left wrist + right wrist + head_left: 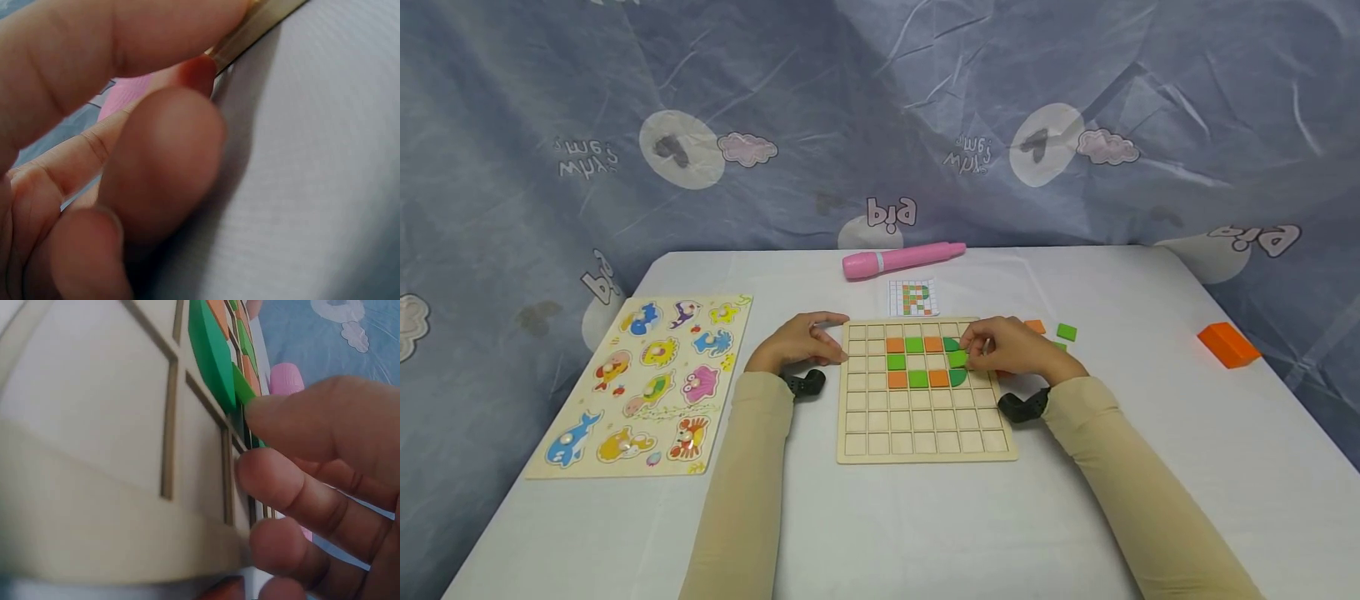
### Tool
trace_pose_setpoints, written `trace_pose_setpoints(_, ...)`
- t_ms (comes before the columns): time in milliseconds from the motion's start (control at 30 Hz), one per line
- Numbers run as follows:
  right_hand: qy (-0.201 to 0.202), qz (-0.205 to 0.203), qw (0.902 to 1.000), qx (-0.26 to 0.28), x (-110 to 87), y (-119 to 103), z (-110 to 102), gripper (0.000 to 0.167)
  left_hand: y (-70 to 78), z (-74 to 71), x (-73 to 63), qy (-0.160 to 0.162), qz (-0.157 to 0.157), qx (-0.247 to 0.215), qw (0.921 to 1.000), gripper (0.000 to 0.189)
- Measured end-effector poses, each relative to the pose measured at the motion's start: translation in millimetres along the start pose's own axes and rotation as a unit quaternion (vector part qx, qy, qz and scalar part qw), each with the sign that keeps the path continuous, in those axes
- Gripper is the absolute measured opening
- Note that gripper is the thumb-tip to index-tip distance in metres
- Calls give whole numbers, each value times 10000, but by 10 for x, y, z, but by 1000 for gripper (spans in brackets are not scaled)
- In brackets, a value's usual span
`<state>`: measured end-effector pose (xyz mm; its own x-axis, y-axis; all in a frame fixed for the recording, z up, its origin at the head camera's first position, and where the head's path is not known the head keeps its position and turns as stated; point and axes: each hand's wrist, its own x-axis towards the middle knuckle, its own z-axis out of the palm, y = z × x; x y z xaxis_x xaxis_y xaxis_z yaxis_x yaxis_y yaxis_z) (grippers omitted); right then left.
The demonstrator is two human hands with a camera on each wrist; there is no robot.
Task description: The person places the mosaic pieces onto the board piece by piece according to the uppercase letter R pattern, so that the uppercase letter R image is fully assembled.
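Observation:
A wooden grid board [925, 446] lies flat on the table, its upper cells holding several orange and green square tiles around an open middle. Two dark green rounded pieces, one of them the lower rounded piece [957, 377], sit at the right end of this pattern. Between them my right hand [1011, 348] pinches a light green square tile [957, 359], which tilts over its cell in the right wrist view. My left hand [797, 342] touches the board's left edge near the top corner, its fingers loosely bent.
Behind the board lie a small pattern card [913, 298] and a pink marker-like tube [904, 259]. Loose tiles, including a green tile [1067, 332], lie past my right hand. An orange block [1228, 345] is at far right, a sea-animal puzzle board [651, 392] at left.

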<state>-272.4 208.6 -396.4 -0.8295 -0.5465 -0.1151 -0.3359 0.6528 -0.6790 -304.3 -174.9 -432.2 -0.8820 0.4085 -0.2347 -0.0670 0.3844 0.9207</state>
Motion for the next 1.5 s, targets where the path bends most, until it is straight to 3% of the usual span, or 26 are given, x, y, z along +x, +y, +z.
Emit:
trace_pose_setpoints(500,40,-72,9998,-177,18,-48,23,15,29,-10,-24,-6,51,52,10000,78)
trace_pose_setpoints(933,-21,-98,9999,20,-23,-9,18,18,12,-3,-30,-51,34,24,10000,78)
trace_pose_setpoints(1300,679,-87,9965,472,-227,175,-73,16,2,13,-7,35,-3,22,10000,79)
trace_pose_setpoints(1500,854,-13,9912,1016,-380,332,-147,20,23,14,-20,79,-64,106,9999,78)
